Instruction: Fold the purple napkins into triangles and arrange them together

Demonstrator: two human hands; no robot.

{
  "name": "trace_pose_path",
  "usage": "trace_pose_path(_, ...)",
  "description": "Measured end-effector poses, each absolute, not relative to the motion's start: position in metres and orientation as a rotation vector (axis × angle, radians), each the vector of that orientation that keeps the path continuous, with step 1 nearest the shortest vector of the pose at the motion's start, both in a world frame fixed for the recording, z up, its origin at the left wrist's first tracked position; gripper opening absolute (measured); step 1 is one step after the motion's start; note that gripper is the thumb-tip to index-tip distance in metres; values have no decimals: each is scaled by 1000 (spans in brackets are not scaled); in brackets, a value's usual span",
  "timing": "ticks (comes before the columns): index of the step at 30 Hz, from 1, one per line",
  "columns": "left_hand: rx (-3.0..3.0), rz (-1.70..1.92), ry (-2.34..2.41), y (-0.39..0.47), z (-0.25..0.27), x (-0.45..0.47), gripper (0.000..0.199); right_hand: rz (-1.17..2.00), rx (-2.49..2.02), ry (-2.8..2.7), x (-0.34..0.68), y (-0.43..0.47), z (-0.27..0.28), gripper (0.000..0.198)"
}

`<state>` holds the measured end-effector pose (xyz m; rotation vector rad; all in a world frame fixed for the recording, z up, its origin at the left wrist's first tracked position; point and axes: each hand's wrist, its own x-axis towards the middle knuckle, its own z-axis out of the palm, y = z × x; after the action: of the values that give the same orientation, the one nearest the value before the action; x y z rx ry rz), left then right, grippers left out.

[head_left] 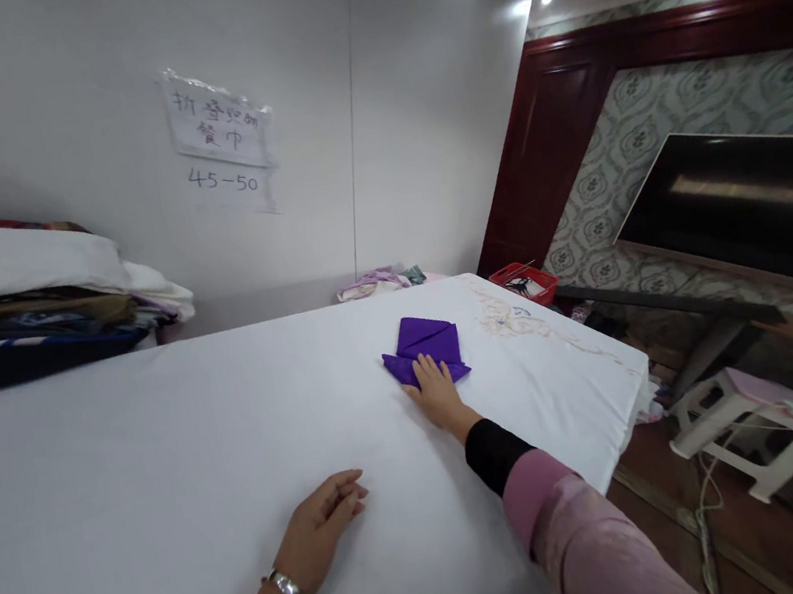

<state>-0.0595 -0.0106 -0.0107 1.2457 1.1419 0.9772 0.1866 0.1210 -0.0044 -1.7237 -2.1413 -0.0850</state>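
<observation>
We see the folded purple cloth (425, 336) on the white-covered surface (131, 483), near the far edge and toward the far right corner. The right hand (435, 394) rests palm down on the cloth, fingers slightly apart; the left hand (321, 528), farther from that edge, is loosely half-curled.

The purple cloth (428, 334) lies folded on the white-covered counter (167, 467), pointed tips jutting from both sides.
</observation>
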Motion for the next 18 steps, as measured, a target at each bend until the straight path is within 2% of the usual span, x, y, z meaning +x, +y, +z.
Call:
trace_pose_path(5,1280,970,1136,-8,-17,-61,45,77,-1712,-1805,251,122,-7,41)
trace_pose_path(13,1243,1003,1158,-12,-11,-60,45,335,-1789,-1671,313,137,-11,52)
trace_pose_path(18,1230,986,1188,-13,-7,-59,48,458,-1740,-1692,316,145,-13,45)
